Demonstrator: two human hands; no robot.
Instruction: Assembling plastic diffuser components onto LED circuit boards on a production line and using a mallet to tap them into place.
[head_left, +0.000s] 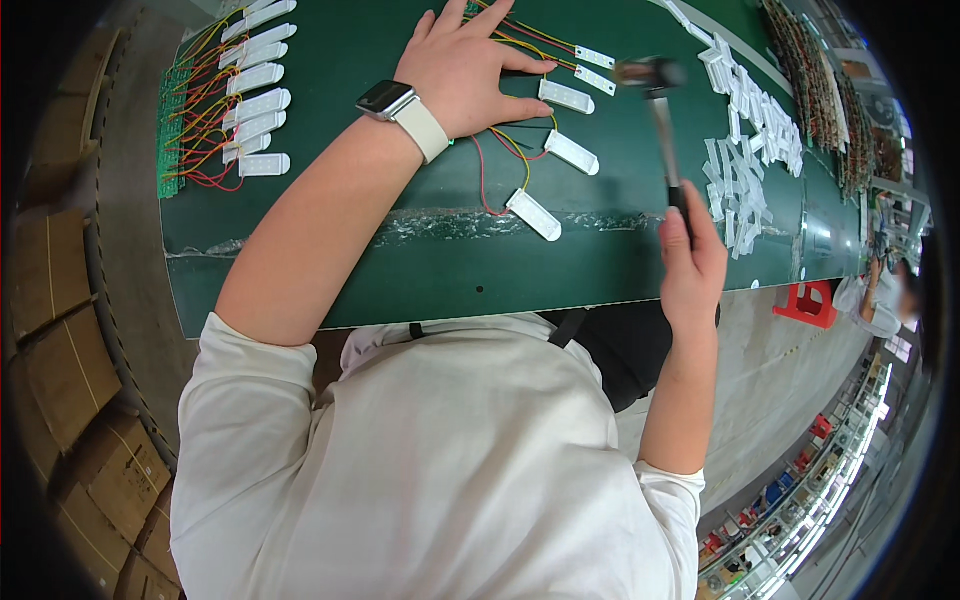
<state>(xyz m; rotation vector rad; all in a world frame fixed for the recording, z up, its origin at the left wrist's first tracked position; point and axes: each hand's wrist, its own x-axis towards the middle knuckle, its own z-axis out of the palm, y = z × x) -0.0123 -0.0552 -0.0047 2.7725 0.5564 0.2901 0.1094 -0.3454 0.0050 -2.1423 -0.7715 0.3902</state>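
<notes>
My left hand rests with fingers spread on the green table, over red and yellow wires; what lies under the palm is hidden. My right hand grips a hammer by its dark handle, the head raised and blurred by motion. Between the hands, wires run to a white plastic housing, a second white housing and a third white housing nearest me. Beyond them, two small white boards on wires lie uncovered, close to the hammer head.
Several wired white housings line the table's left side beside green circuit boards. White plastic parts and translucent strips are heaped at right. Cardboard boxes stand left; a red stool and another person are right.
</notes>
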